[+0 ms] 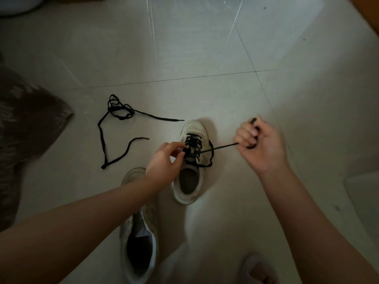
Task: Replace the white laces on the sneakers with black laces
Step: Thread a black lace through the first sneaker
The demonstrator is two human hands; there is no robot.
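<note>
A white sneaker (187, 187) stands on the floor with a black lace (193, 142) threaded through several of its eyelets. My left hand (164, 160) pinches that lace at the shoe's left eyelets. To the right of the shoe, my right hand (260, 144) grips the lace's other end in a fist, and the strand (221, 146) runs taut from the shoe to it. A second white sneaker (141, 242) without laces lies nearer me, partly under my left forearm. Left of the shoes, a loose black lace (114, 128) lies tangled on the floor.
Pale floor tiles (205, 58) stretch ahead. A dark patterned cushion (24, 128) lies at the left edge. A foot in a slipper (260, 271) shows at the bottom. A pale object (365, 193) sits at the right edge.
</note>
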